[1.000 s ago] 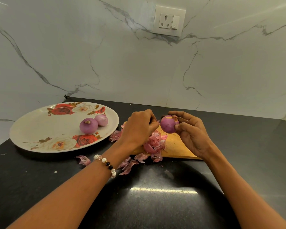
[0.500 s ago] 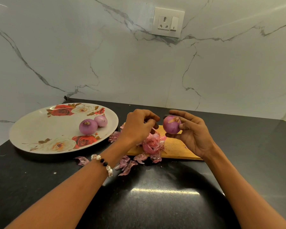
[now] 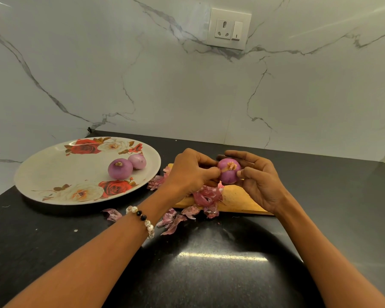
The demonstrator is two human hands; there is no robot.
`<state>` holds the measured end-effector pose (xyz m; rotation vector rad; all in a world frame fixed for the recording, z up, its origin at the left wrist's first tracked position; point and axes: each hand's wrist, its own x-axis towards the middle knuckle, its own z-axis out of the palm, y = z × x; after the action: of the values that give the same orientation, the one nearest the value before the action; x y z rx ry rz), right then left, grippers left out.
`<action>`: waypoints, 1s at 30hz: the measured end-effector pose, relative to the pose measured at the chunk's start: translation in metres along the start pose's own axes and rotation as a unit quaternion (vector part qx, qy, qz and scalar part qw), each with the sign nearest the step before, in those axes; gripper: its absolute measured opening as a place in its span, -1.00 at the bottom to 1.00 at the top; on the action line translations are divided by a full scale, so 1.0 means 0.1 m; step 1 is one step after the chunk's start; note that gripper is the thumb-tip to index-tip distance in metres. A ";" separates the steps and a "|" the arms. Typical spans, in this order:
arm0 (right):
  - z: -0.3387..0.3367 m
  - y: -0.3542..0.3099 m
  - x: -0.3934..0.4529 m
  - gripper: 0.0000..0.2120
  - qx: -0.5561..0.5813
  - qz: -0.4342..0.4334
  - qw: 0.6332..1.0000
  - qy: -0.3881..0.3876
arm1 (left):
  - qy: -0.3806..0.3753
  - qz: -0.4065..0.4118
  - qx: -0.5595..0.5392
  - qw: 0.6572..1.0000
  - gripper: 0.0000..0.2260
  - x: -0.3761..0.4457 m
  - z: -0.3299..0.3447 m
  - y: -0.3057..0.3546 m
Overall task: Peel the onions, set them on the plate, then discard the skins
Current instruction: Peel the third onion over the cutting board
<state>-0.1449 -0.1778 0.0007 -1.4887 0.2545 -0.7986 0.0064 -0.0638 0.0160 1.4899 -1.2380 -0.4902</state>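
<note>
Peeling underway mid-frame: red onion [image 3: 229, 173] gripped by right hand [image 3: 259, 182], dry root tuft pinched by left hand [image 3: 190, 172], awaiting a firm tug.

— Left side of the counter [image 3: 53, 252]? Plate [image 3: 53, 174] there, 2 onions [image 3: 120, 168] touching on its right part.
— And right of the plate? Cutting board [image 3: 238, 201], skins [image 3: 206, 196] heaped on its left end, more spilled in front.
— Above the board? Third onion [image 3: 229, 174], between left hand [image 3: 190, 172] and right hand [image 3: 260, 181].
— Behind everything? Wall, socket [image 3: 228, 28] up high.
</note>
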 end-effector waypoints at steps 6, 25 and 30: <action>0.00 0.00 0.00 -0.58 0.000 0.001 1.000 0.005 | 0.017 0.023 0.025 0.999 -0.81 0.00 0.01 -0.03; 0.04 -0.03 0.01 -0.66 -0.007 -0.014 0.998 0.053 | 0.046 0.004 -0.045 0.998 -0.82 -0.02 0.00 0.04; 0.05 -0.02 0.00 -0.66 -0.030 -0.010 0.999 0.038 | 0.068 0.015 -0.012 0.998 -0.90 -0.01 0.01 0.01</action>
<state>-0.1423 -0.1733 0.0033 -1.5209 0.3230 -0.8717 0.0043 -0.0631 0.0159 1.4585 -1.1425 -0.3767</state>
